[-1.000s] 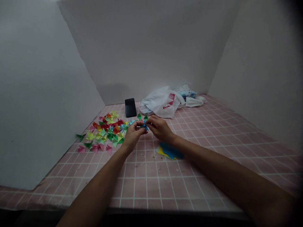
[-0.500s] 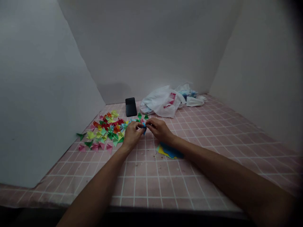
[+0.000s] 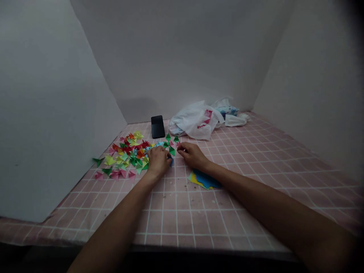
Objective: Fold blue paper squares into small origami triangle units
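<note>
My left hand [image 3: 159, 161] is closed on a small piece of folded blue paper [image 3: 171, 161], which peeks out at its thumb side; the hand covers most of it. Just across a small gap, my right hand [image 3: 192, 155] hovers with its fingers curled and its thumb and fingertips close together; whether anything tiny sits between them cannot be made out. Folded paper cranes [image 3: 127, 151] in red, yellow, green, pink and blue lie heaped beyond and left of my left hand. Several green and pink ones [image 3: 172, 151] lie between and behind the hands.
Sheets of blue and yellow paper [image 3: 206, 179] lie partly under my right forearm. A black phone [image 3: 157, 127] and a crumpled white plastic bag [image 3: 196, 120] rest at the back. Pale walls surround the pink checked tablecloth [image 3: 182, 223].
My hands have parted: the left has turned and drawn slightly left with the blue paper, while the right has let go of it. A green crane between them now shows.
</note>
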A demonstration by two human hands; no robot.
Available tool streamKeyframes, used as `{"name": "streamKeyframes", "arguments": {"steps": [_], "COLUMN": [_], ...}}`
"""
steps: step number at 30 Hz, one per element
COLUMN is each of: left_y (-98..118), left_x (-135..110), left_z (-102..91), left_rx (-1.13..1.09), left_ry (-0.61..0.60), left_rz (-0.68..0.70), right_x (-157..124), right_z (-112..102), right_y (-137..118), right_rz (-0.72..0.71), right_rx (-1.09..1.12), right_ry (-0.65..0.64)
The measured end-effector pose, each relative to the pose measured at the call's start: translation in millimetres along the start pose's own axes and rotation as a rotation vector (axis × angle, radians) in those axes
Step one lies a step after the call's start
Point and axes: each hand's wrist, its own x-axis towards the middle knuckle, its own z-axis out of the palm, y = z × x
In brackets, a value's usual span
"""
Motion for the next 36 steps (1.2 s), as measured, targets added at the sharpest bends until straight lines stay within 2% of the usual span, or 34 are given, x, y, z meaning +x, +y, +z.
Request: {"name": "streamKeyframes", "arguments": {"steps": [13,25,28,30,32,36], "left_y": [-2.3,-2.8,-6.8,-8.6,-8.4,-4.5], "left_x": [0.6,1.0,4.5,5.5,4.7,1.6], "left_z": [-0.7,-1.8,-16.5,-29.3,-39.1,-41.5], "left_rx": [0.148,0.126,0.079,-0.019,-0.085,-0.200], "left_ry": [-0.075,0.033,0.136,0.377,0.534,0.651], "left_rz": [0.064,0.104,0.082,0.045,0.000,-0.014], "right_x": [0.9,1.2,1.6,2.1,3.8,14.2], "right_z": [-2.7,-6.1,-8.2,-11.8,-18.5,-43.5], "right_y": [-1.1,-8.8,-11.5,-14.3,-18.4,-30.3], "right_rz": [-0.010,-0.018,-0.002,0.016,0.036,0.071], "right_rx": [0.002,0.022,0.022,0.017,0.000,-0.080], "right_ry": [0.032,0.058,0.065,0.077,0.093,0.085]}}
